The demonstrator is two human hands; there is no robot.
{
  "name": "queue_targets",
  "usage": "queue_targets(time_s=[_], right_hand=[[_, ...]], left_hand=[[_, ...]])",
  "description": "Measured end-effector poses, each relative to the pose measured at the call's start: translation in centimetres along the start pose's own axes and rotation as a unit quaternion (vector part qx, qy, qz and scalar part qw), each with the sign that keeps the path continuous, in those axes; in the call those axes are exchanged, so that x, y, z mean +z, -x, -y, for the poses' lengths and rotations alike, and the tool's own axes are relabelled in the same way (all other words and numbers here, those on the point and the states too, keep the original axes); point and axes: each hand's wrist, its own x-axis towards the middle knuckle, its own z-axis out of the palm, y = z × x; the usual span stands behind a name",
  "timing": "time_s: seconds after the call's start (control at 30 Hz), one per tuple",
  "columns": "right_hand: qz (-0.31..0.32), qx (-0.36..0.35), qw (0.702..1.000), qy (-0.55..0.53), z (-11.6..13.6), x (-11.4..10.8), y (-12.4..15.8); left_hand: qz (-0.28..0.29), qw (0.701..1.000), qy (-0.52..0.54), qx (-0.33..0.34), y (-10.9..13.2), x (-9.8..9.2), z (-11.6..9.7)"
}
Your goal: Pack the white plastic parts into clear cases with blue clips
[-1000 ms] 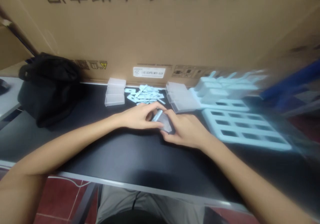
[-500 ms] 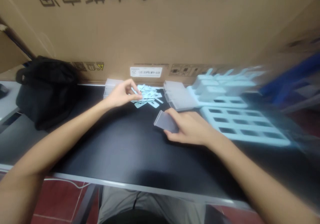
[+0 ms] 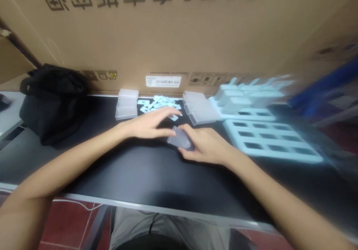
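Clear plastic case [image 3: 180, 138] pinched in right hand [image 3: 205, 145], tilted just above black table [image 3: 134, 168], open end toward left hand [image 3: 151, 125]; left fingers spread flat, grip unclear. Small pale tags [image 3: 158, 104] piled behind.

1. Clear plastic case [image 3: 180, 139]: small, flat, rectangular, translucent grey against the black table top. It is tilted, its far-left corner raised, near the middle of the table. Its right part is covered by fingers; open or closed cannot be told.
2. Small pale-blue flat pieces [image 3: 159, 104]: a loose heap of thin tab-like parts lying scattered and overlapping on the table, near its far edge, just beyond the case. The pieces lie flat at mixed angles. The near part of the heap is partly hidden; single shapes are too blurred to tell apart.
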Motion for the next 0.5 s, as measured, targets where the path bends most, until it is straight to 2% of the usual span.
queue_targets(time_s=[0.03, 0.13, 0.27, 0.33, 0.4, 0.43, 0.5], right_hand=[[-0.020, -0.008, 1.000, -0.012, -0.1, 0.2, 0.1], [-0.082, -0.033, 0.995, -0.037, -0.5, 0.8, 0.2], [-0.151, -0.040, 0.986, -0.058, -1.0, 1.5, 0.2], [-0.171, -0.032, 0.981, -0.085, -1.4, 1.6, 0.2], [-0.184, -0.024, 0.977, -0.108, -1.9, 1.4, 0.2], [-0.190, -0.020, 0.975, -0.112, -2.1, 1.3, 0.2], [-0.197, -0.009, 0.975, -0.106, -2.5, 1.1, 0.3]], left_hand=[[0.030, 0.999, 0.018, 0.028, -0.2, 0.1, -0.9], [0.026, 0.997, 0.020, 0.071, -0.7, 0.3, -2.4], [0.007, 0.998, -0.023, 0.066, -0.4, -1.1, -1.9], [-0.002, 0.999, -0.034, 0.038, 0.5, -2.6, -1.0], [-0.036, 0.999, -0.032, -0.015, 2.0, -4.5, 0.1], [-0.060, 0.996, -0.029, -0.052, 2.9, -5.6, 0.9], [-0.145, 0.981, -0.027, -0.127, 4.8, -7.7, 2.7]])
